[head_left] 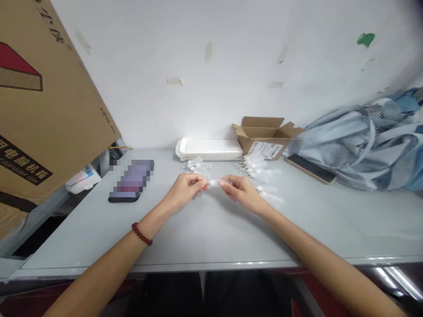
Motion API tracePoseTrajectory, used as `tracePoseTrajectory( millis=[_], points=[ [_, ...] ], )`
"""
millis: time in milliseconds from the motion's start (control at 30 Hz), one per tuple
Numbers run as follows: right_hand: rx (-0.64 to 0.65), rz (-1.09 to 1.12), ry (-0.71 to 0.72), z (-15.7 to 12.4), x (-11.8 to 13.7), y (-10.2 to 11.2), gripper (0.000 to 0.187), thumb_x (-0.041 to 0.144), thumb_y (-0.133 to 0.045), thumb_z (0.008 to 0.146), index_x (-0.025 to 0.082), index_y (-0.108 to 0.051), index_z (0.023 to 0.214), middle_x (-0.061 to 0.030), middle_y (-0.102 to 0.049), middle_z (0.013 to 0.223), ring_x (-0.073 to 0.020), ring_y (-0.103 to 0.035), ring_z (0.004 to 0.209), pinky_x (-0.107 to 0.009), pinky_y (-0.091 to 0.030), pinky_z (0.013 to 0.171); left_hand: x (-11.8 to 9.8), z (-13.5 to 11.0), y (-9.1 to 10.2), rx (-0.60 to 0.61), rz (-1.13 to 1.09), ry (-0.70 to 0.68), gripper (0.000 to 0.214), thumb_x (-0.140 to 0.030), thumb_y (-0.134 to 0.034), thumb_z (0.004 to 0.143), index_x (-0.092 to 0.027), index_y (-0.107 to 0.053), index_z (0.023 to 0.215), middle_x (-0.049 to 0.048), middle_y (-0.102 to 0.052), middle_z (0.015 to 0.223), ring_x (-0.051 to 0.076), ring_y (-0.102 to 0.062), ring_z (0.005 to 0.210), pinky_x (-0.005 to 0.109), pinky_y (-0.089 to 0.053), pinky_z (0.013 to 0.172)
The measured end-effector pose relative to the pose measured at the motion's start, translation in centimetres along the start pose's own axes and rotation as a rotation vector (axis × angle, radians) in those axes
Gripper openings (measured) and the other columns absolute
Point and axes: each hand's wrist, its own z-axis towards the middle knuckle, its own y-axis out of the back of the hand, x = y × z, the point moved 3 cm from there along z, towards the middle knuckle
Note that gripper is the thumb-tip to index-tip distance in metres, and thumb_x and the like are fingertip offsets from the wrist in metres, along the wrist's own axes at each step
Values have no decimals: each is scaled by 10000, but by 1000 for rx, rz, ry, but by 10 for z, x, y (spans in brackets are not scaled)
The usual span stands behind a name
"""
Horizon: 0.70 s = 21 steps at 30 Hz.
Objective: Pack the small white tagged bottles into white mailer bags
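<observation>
Left hand (189, 189): nine o'clock of the translucent piece (214, 182), thumb and fingers pinching its left end.
Piece: between both hands; I judge it light, smooth, fairly stiff; best held by its ends.
Right hand (242, 191): three o'clock, pinching the other end.
Similar pieces (257, 171): clustered at two o'clock.
</observation>
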Motion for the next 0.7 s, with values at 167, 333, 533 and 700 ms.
tracePoseTrajectory(
  millis=[167,333,533,700],
  points=[
    [0,-85,38,2,3,4,357,487,-468,889,156,-597,850,47,-451,557,-96,-400,514,-241,-320,526,1,2,-1,-8,7,5,253,-378,-609,778,-141,-656,702,39,-655,726,101,-499,562,246,-406,560],
    [-23,-319,90,4,9,25,345,451,-426,915,165,-608,975,-14,-619,722,-123,-502,591,-258,-386,595,3,5,-6,6,14,42,263,-399,-607,766,-147,-669,725,45,-666,738,98,-486,537,237,-388,516],
    [-232,-679,73,4,6,77,201,334,-521,858,165,-627,877,-65,-684,828,-167,-584,685,-284,-417,650,22,19,23,-292,85,8,275,-394,-598,756,-135,-686,722,52,-681,698,105,-483,502,236,-352,486],
    [-201,-745,-76,2,-4,105,170,292,-530,823,176,-642,771,-42,-682,744,-172,-602,702,-273,-422,636,49,33,49,-483,199,-40,286,-385,-574,768,-133,-707,750,62,-711,728,167,-600,642,259,-430,598]
  ],
)
